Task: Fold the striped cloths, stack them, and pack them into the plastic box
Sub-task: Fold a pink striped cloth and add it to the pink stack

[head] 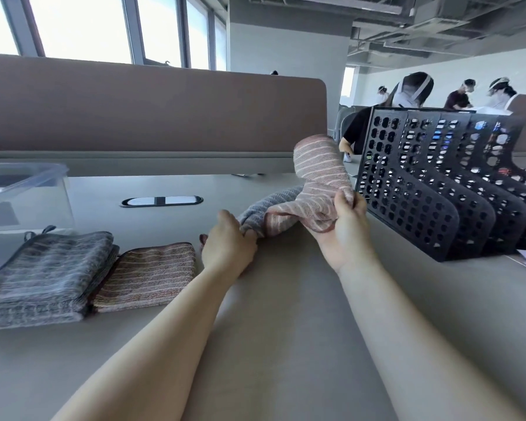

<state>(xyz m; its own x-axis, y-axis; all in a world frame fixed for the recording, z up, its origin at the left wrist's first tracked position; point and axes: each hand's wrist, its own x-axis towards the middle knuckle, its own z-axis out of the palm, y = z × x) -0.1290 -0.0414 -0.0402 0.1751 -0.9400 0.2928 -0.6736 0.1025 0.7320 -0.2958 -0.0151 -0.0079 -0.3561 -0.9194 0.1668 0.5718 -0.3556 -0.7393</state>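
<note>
Two folded cloths [82, 275] left, black file rack [431, 189] beside right hand [343, 229].

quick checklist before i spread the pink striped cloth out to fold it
1. Right hand grips the pink striped cloth: ok.
2. Left hand holds its other end: ok.
3. Pink cloth free of the grey cloth under it: not ok, they are bunched together.
4. Bare table in front to lay it flat: ok.
5. Folded cloths out of the way at left: ok.
6. Plastic box empty: cannot tell.
</note>
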